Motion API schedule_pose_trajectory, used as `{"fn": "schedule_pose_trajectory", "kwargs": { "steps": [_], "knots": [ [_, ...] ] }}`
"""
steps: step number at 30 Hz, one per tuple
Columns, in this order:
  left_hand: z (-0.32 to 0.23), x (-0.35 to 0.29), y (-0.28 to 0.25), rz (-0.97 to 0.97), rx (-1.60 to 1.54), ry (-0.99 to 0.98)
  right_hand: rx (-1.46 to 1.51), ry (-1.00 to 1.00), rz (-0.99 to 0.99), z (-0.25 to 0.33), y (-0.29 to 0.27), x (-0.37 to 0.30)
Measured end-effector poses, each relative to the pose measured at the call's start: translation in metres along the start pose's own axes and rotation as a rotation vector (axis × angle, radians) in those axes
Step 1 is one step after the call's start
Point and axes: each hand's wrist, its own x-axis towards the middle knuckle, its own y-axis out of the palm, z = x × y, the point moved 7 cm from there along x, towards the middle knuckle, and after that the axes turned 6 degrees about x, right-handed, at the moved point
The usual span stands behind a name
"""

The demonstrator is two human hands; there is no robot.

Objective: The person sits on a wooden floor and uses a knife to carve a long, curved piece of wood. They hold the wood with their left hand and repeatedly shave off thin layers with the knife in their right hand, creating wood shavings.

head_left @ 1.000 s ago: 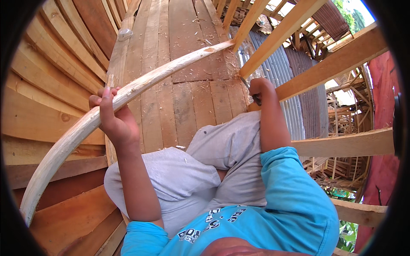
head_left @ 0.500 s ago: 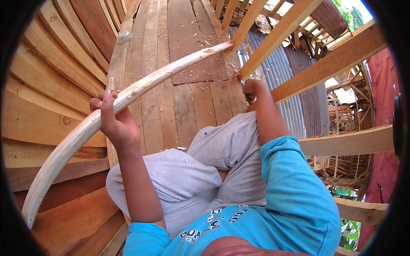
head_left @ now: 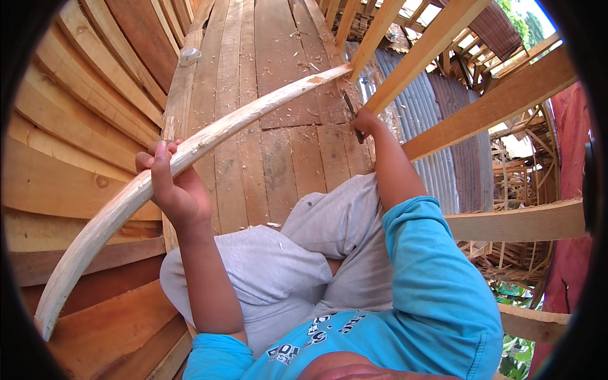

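A long, pale, peeled wooden pole (head_left: pixel 218 130) slants from the lower left up to the far right, bowed by the lens. My left hand (head_left: pixel 174 180) is wrapped round it near its middle, with the thumb on the near side. At the right, my right hand (head_left: pixel 367 123) is closed on a dark, narrow knife (head_left: pixel 349 106). Its blade points away from me, apart from the pole and below its far end. The far end of the pole lies against an upright wooden slat (head_left: pixel 375 38); part of the knife's grip is hidden by my fingers.
I sit on a plank floor (head_left: pixel 278 164) strewn with wood shavings. A board wall (head_left: pixel 69 139) rises on the left, near a small clear object (head_left: pixel 190 56) on the floor. At the right are railing beams (head_left: pixel 481 111), with corrugated metal sheets (head_left: pixel 411 95) beyond.
My right hand has moved slightly forward and left from beside the railing, and the knife in it now shows clearly. My left hand keeps its hold on the pole.
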Motion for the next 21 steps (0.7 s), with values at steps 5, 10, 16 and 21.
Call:
{"fn": "schedule_pose_trajectory", "kwargs": {
  "steps": [5, 10, 16, 21],
  "knots": [
    [0.000, -0.001, 0.001, -0.008, 0.026, 0.000, 0.005, -0.056, -0.130, 0.006, -0.014, -0.002],
    [0.002, -0.002, 0.008, 0.001, 0.012, -0.013, -0.134, -0.290, -0.049, -0.009, -0.013, 0.008],
    [-0.001, 0.000, -0.002, -0.012, 0.029, 0.005, -0.052, 0.047, -0.277, -0.007, -0.016, 0.005],
    [0.000, 0.000, 0.003, 0.010, 0.027, 0.007, -0.274, -0.119, -0.329, -0.007, -0.034, 0.010]
  ]
}}
